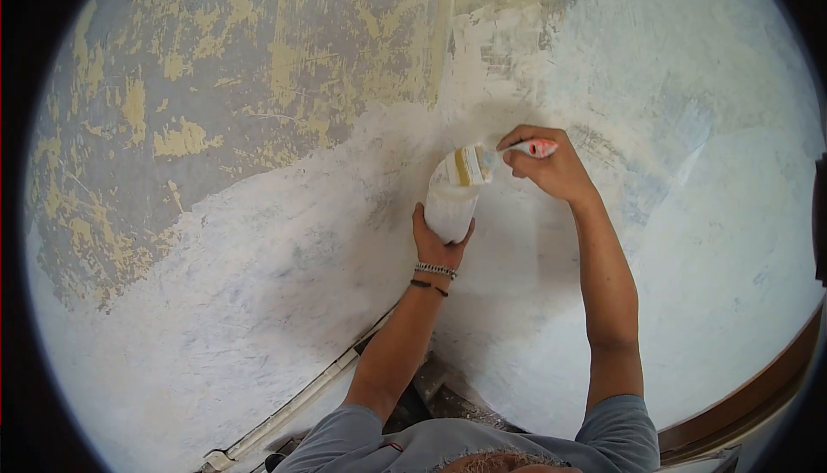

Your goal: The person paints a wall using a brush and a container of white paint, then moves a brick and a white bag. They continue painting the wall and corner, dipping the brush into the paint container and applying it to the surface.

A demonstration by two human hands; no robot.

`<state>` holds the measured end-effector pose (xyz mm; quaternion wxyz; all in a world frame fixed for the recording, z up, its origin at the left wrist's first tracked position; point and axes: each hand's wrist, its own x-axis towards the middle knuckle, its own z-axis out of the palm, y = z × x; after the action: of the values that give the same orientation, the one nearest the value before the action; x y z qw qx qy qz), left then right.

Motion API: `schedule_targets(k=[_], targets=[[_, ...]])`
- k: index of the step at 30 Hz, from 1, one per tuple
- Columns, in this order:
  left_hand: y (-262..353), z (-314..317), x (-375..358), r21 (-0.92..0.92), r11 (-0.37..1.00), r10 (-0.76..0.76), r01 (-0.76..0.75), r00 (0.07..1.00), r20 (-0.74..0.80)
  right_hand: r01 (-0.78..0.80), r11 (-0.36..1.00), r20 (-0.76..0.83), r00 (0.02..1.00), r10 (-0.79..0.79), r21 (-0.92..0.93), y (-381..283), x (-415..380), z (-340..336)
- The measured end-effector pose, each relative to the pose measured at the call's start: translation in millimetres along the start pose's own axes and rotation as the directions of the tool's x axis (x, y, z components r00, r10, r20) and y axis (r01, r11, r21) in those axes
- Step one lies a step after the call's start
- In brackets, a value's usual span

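From my remote seat, through the head camera, I see the left hand (441, 245) wrapped around the lower part of a white cylindrical container (451, 212), one digit showing on each side; the rest are hidden behind it. The container is in front of the wall, its mouth turned away from the wrist.

The right hand (556, 167) pinches a flat paintbrush (485, 164) with a pale handle marked in pink-red, thumb and fingertips pressed together on the handle. The brush's wide head, white with a golden-brown band, lies at the container's mouth; I cannot tell whether the bristles touch the rim.

On the left wrist I make out a silvery beaded bracelet (436, 270) and, just beside it, a thin black band (429, 285). Both arms come out of a grey short-sleeved shirt (422, 440).

Ahead of me, the patchy grey-and-yellow wall surface (198, 85) fills the upper left, bordered below by smeared white coating (215, 292). At lower right runs a curved brown edge (758, 387).
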<state>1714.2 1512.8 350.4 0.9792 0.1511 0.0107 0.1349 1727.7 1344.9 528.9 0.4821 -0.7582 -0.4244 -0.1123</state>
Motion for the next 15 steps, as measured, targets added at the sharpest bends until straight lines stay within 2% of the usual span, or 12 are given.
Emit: schedule_targets(k=[5, 8, 13, 15], targets=[[7, 15, 22, -0.022, 0.999, 0.047, -0.047, 0.999, -0.003, -0.031, 0.998, -0.064, 0.997, 0.035, 0.059, -2, 30, 0], [8, 14, 26, -0.022, 0.998, 0.052, -0.052, 0.999, 0.000, 0.036, 0.985, -0.146, 0.989, -0.012, 0.166, 3, 48, -4], [4, 0, 9, -0.008, 0.999, 0.035, -0.035, 0.999, -0.004, -0.011, 0.992, -0.285, 0.957, 0.047, 0.126, 0, 86, 6], [0, -15, -1, 0.001, 1.000, 0.013, -0.013, 1.000, -0.002, 0.017, 0.985, -0.328, 0.944, 0.040, 0.170, -3, 104, 16]])
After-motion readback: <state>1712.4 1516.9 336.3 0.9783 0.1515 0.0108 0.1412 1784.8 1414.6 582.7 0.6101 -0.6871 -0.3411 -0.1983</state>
